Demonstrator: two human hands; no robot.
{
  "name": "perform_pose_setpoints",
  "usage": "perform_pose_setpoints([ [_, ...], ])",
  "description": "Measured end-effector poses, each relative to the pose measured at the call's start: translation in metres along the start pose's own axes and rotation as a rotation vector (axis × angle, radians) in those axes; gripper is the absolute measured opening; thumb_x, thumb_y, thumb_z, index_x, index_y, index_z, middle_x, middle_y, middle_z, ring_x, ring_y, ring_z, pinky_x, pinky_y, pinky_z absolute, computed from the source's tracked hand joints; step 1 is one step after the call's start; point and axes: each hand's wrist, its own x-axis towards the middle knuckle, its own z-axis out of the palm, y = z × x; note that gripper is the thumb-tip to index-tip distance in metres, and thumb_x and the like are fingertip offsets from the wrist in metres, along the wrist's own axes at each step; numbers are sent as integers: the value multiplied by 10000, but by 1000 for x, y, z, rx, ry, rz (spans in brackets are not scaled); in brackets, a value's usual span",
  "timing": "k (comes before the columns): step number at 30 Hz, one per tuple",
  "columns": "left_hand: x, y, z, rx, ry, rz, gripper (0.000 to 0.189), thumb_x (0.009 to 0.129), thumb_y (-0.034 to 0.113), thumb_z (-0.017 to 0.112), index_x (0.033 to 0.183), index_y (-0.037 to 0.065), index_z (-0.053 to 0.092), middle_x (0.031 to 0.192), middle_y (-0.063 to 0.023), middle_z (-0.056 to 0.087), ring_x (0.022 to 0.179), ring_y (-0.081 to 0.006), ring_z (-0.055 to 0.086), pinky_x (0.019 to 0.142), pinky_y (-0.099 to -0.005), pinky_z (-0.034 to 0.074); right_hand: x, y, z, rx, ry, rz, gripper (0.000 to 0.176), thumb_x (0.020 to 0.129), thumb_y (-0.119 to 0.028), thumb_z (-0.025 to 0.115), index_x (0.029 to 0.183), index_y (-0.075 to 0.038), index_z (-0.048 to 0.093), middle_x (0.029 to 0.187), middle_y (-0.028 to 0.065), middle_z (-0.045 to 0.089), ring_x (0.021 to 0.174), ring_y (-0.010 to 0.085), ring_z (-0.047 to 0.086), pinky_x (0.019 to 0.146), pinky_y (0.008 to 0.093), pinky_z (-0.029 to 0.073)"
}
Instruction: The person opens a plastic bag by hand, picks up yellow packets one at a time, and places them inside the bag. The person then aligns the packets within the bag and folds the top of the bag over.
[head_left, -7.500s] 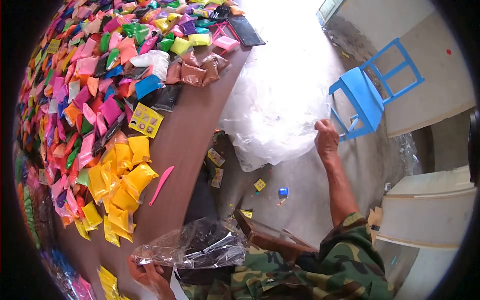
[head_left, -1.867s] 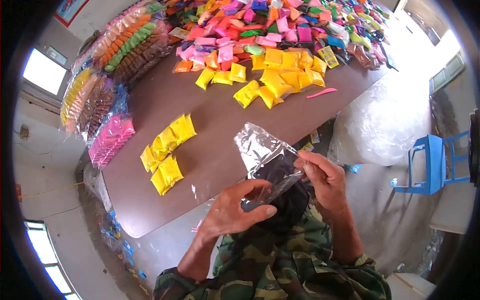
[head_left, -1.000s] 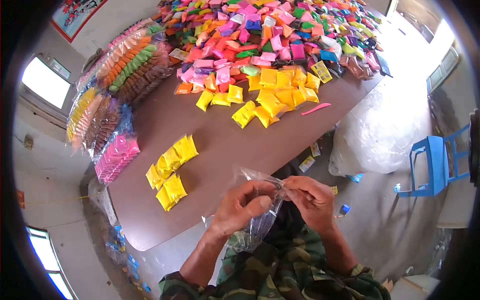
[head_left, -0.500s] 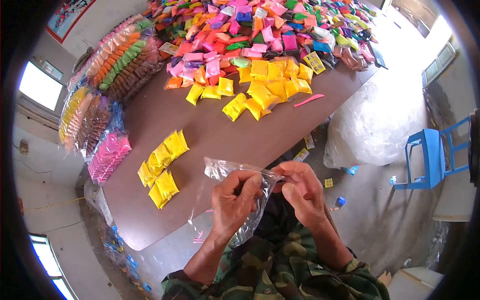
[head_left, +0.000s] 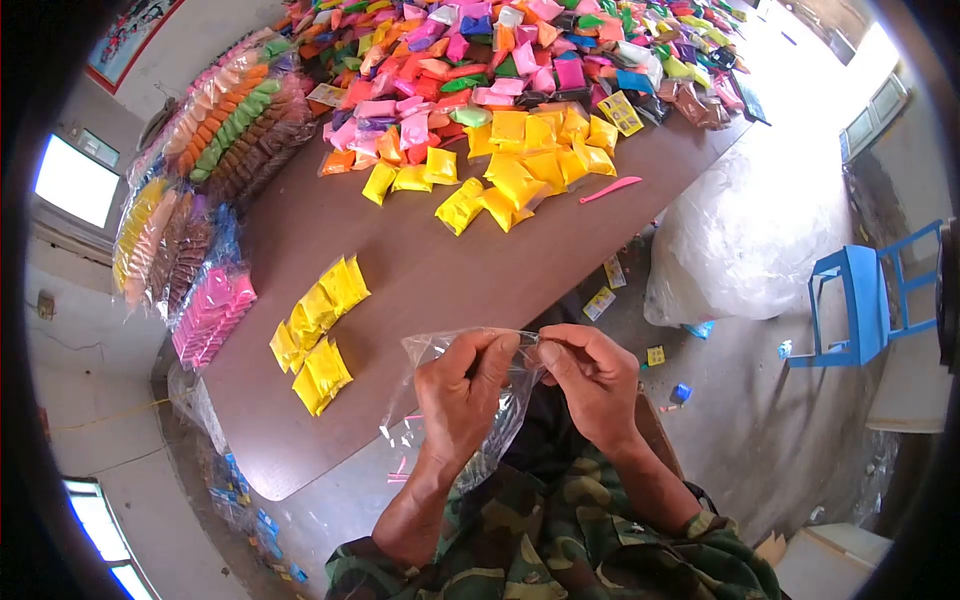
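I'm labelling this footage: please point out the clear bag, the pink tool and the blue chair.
Clear bag [head_left: 513, 412]: head view, on its hanging film.
Pink tool [head_left: 611, 189]: head view, middle of its length.
Blue chair [head_left: 866, 300]: head view, on the seat.

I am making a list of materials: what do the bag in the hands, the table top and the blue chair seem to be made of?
Bag: thin, clear, glossy plastic film; things behind show through and its creases glint.
Table top: smooth brown, perhaps laminated board, as light spreads in a soft sheen.
Blue chair: likely painted, an even blue; wood or metal beneath, unclear.
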Motion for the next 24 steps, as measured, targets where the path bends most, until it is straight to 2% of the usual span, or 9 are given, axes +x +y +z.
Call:
perform_pose_setpoints([
  [1, 1, -1, 0, -14, 5, 21, 207, 1048, 195, 722, 1039, -9, 758, 712, -10, 682, 573, -57, 593, 500, -221, 441, 1, -2, 0, -74, 8, -34, 188, 1067, -82, 659, 1212, 32, 692, 912, 32, 725, 823, 62, 661, 687, 231, 534],
  [4, -1, -5, 4, -33, 56, 45, 210, 1041, 198, 731, 1038, -10, 758, 723, -15, 682, 573, -60, 597, 506, -217, 453, 7, -9, -2, 118, 188, 73, 170, 1084, -110, 631, 1166, 24, 695, 868, 31, 723, 784, 82, 669, 678, 235, 536],
  [5, 0, -7, 0, -44, 63, 17, 214, 1039, 202, 733, 1038, -11, 760, 726, -18, 684, 574, -62, 599, 510, -219, 458, 12, -8, -11, 86, 214, 39, 193, 1093, -150, 617, 1168, 17, 677, 924, 52, 732, 750, 103, 667, 699, 243, 551],
  [8, 4, -8, -10, -42, 68, -32, 228, 1037, 214, 736, 1037, -12, 762, 731, -21, 687, 575, -67, 601, 516, -223, 468, 16, -10, -12, -5, 185, -20, 213, 1085, -147, 622, 1224, 12, 653, 1018, 67, 738, 803, 114, 683, 751, 264, 574],
  [9, 5, -4, -7, -21, 60, -25, 231, 1038, 217, 735, 1037, -13, 762, 729, -18, 686, 575, -66, 600, 515, -223, 465, 16, -4, -12, 22, 96, -90, 256, 1059, -112, 652, 1282, 11, 630, 1090, 82, 732, 897, 120, 701, 802, 279, 583],
  [13, 4, 0, -3, -22, 28, -66, 235, 1038, 222, 737, 1035, -11, 762, 722, -6, 685, 579, -59, 593, 510, -228, 454, 13, 6, -4, -102, -105, -105, 316, 1000, -34, 707, 1302, 23, 638, 1052, 55, 743, 923, 112, 703, 821, 282, 582],
  [16, 3, -8, -3, 8, 22, -5, 222, 1040, 217, 733, 1038, -4, 761, 720, -1, 685, 593, -52, 595, 516, -230, 451, 11, 12, -8, -153, -76, -9, 243, 1024, -50, 679, 1255, 24, 659, 1041, 53, 750, 917, 108, 707, 817, 278, 580],
  [19, 2, -7, -8, 6, 76, -76, 218, 1044, 212, 724, 1051, -3, 759, 726, -6, 692, 608, -53, 605, 532, -232, 463, 19, 4, -9, 164, 176, 168, 179, 1051, -69, 648, 1201, 25, 674, 1024, 46, 747, 886, 89, 695, 805, 256, 568],
  [24, 5, -7, -5, 41, 9, 11, 236, 1054, 224, 709, 1065, -8, 753, 723, -8, 692, 607, -61, 610, 526, -238, 457, 17, 6, -8, -8, 17, -22, 139, 1049, -64, 659, 1148, 30, 682, 987, 21, 727, 880, 61, 670, 790, 244, 562],
])
